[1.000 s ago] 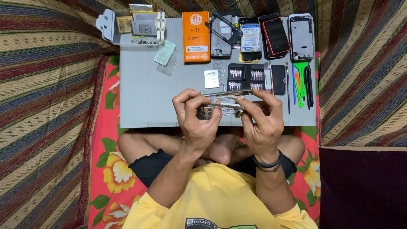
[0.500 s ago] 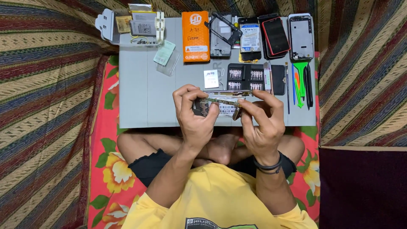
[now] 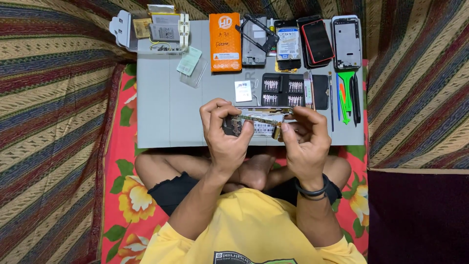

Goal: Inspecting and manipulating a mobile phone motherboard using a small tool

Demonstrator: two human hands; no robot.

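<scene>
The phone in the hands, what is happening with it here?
A person sits cross-legged at a grey mat. Both hands hold an opened phone just above the mat's near edge: the left hand grips its left end, the right hand pinches its right end. Behind it lie a screwdriver bit set, an orange box and other phones.

The person wears a yellow T-shirt (image 3: 254, 230) with short sleeves and a dark round print low on the chest, partly cut off by the frame edge; below it, black shorts (image 3: 171, 190) with a ragged hem. Both forearms are bare; the right wrist carries a black band (image 3: 311, 188).
</scene>
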